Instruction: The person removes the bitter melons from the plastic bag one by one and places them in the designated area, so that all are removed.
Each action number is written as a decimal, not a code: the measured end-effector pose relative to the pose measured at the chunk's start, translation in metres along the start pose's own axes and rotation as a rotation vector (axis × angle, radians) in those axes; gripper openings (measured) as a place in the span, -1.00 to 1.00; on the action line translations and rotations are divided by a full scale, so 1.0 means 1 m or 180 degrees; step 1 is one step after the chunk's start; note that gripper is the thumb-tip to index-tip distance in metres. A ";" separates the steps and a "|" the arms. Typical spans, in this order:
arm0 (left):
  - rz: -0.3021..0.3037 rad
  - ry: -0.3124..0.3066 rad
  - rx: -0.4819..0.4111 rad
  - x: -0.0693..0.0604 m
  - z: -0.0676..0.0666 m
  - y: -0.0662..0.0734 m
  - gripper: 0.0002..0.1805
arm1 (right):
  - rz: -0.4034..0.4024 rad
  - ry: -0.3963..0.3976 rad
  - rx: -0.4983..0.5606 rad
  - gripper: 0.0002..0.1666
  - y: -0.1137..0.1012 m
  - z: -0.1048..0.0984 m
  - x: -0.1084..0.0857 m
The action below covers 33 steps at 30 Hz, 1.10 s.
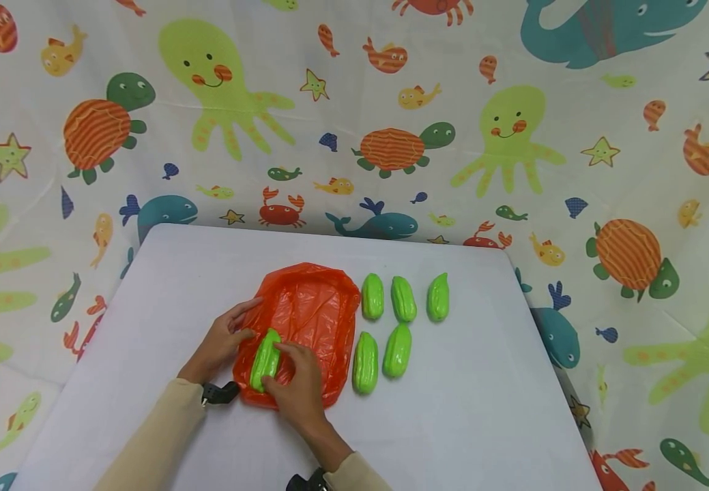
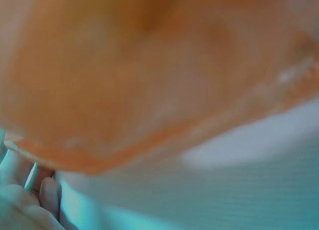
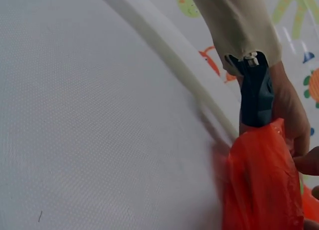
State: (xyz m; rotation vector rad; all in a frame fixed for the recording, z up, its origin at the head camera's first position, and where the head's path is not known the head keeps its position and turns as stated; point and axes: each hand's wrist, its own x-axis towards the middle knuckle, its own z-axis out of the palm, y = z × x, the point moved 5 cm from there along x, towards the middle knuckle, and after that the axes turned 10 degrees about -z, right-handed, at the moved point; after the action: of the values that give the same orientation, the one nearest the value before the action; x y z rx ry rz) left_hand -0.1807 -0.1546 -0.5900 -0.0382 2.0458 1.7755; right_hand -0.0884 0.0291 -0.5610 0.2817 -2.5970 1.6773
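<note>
A crinkled red plastic bag (image 1: 314, 307) lies spread in a tray shape with raised edges; whether something stiff is under it I cannot tell. In its lower left part stands a slightly tilted, bright green ridged gourd (image 1: 265, 361), shiny like a toy. My right hand (image 1: 301, 392) pinches this gourd between thumb and fingers. At the bag's left edge my left hand (image 1: 222, 344) grips the rim, its thumb and fingers on either side. The left wrist view is mostly filled by the blurred bag (image 2: 124, 90), with fingers (image 2: 47, 192) at its edge.
Several similar green gourds lie right of the bag in two rows, among them one gourd (image 1: 438, 298) at the far right and one gourd (image 1: 365, 363) close to the bag. A white cloth covers the table (image 1: 483, 409). Behind hangs a sea-animal curtain (image 1: 342, 102).
</note>
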 end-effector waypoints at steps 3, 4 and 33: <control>0.0010 0.0002 0.0012 0.000 0.000 0.001 -0.29 | -0.0046 -0.0021 -0.0003 -0.31 0.001 0.003 0.002; 0.0010 0.0005 0.0022 0.000 0.000 0.001 -0.29 | -0.0048 -0.0031 -0.0001 -0.32 0.001 0.004 0.002; 0.0000 0.0027 0.0048 0.000 -0.001 0.000 -0.29 | 0.0143 -0.0061 0.0488 -0.30 0.007 0.014 0.008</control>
State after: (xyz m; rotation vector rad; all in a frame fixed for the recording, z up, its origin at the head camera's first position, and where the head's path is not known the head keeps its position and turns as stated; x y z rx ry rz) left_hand -0.1810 -0.1555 -0.5900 -0.0410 2.0651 1.7626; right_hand -0.0968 0.0179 -0.5716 0.2472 -2.5096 1.9018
